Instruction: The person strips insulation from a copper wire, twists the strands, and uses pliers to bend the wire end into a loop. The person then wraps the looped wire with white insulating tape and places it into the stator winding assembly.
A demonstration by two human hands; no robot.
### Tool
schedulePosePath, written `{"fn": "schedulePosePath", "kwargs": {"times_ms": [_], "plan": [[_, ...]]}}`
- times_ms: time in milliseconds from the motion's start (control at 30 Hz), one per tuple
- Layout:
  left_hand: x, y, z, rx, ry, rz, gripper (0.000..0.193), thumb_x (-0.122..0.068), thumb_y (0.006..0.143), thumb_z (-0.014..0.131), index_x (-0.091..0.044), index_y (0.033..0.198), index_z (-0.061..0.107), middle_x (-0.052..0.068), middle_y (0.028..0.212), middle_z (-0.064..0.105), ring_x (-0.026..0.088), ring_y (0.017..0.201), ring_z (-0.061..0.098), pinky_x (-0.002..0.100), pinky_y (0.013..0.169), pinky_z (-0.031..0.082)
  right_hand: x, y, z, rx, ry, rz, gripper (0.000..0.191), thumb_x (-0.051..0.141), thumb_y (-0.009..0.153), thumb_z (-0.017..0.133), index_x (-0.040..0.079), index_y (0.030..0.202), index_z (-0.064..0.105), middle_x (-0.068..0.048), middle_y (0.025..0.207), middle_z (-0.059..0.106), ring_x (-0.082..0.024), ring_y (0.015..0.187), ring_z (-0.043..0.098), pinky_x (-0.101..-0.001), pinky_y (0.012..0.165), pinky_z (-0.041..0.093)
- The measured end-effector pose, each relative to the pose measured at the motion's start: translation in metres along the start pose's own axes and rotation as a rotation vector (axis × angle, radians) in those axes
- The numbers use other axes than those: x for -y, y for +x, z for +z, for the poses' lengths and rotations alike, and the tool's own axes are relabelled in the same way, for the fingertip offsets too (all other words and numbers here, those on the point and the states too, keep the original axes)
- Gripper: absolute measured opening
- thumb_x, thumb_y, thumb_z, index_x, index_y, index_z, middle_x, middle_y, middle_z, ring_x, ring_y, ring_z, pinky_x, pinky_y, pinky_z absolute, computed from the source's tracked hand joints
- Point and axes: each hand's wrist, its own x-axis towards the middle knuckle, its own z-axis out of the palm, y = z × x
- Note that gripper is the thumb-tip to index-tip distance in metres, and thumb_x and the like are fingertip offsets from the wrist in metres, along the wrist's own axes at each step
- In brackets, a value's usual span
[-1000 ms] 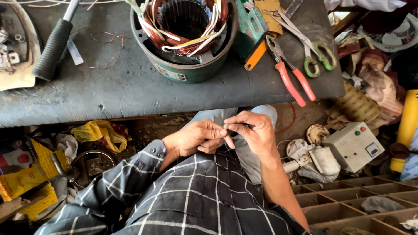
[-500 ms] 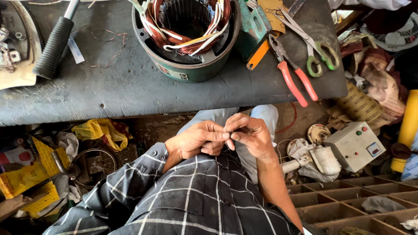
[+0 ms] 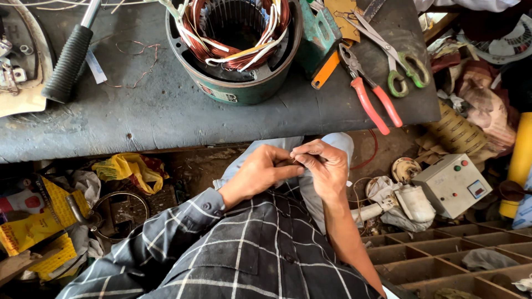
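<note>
My left hand [image 3: 260, 173] and my right hand [image 3: 323, 166] meet above my knee, just below the front edge of the workbench [image 3: 166, 119]. Their fingertips pinch a small thin piece between them; it is too small to identify. On the bench above stands a green motor stator [image 3: 235, 47] with copper windings and white and yellow sleeved leads. Neither hand touches the stator.
On the bench lie a black-handled hammer [image 3: 71, 58], red-handled pliers [image 3: 368, 91], green-handled scissors [image 3: 396, 58] and an orange-handled tool [image 3: 326, 69]. On the floor are a yellow bag [image 3: 130, 169], a grey switch box [image 3: 451, 185] and wooden compartments [image 3: 443, 260] at the lower right.
Both hands have stayed together over my knee; the fingers shifted slightly around the small piece. Nothing on the bench has moved.
</note>
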Motion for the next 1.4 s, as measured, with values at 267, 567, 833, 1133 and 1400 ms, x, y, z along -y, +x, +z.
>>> {"fn": "schedulePosePath", "kwargs": {"times_ms": [267,567,833,1133,1400], "plan": [[-0.002,0.014,0.004,-0.036,0.29,0.184,0.026,-0.025,0.094,0.065,-0.001,0.096,0.075,0.016,0.066,0.065,0.021,0.058,0.062,0.04,0.057,0.048,0.0,0.003,-0.002,-0.127,-0.077,0.036,0.009,-0.005,0.091,0.074,-0.002,0.1,0.075,-0.008,0.093,0.074,-0.013,0.084,0.068,-0.0252,0.077,0.054],[0.027,0.014,0.007,0.144,0.068,0.07,0.02,-0.014,0.099,0.062,0.005,0.098,0.069,0.01,0.064,0.062,0.02,0.054,0.062,0.038,0.054,0.048,0.006,0.0,-0.006,-0.017,-0.195,-0.012,0.01,-0.003,0.09,0.075,-0.003,0.1,0.075,-0.009,0.098,0.072,-0.014,0.089,0.068,-0.0258,0.081,0.054],[0.026,0.012,-0.001,0.2,-0.927,-0.13,0.023,-0.003,0.099,0.06,0.003,0.119,0.069,0.006,0.093,0.068,0.016,0.083,0.065,0.037,0.087,0.057,0.002,-0.004,-0.009,-0.116,0.055,-0.016,0.01,-0.004,0.093,0.072,-0.002,0.102,0.073,-0.011,0.101,0.071,-0.017,0.094,0.068,-0.0287,0.088,0.054],[0.025,0.022,0.002,0.036,-1.043,-0.153,0.021,-0.001,0.101,0.058,0.004,0.119,0.069,0.01,0.095,0.072,0.017,0.082,0.067,0.036,0.084,0.056,-0.002,-0.002,-0.009,-0.127,0.047,-0.096,0.01,-0.006,0.095,0.071,-0.004,0.104,0.073,-0.012,0.1,0.071,-0.017,0.093,0.068,-0.0276,0.088,0.053],[0.025,0.024,-0.003,0.084,-1.087,-0.16,0.026,-0.005,0.102,0.057,0.003,0.125,0.065,0.016,0.093,0.075,0.022,0.085,0.071,0.034,0.079,0.057,-0.013,0.003,-0.008,-0.191,0.299,-0.054,0.016,-0.001,0.099,0.069,-0.005,0.114,0.071,-0.012,0.102,0.071,-0.018,0.091,0.068,-0.0309,0.088,0.056]]}}
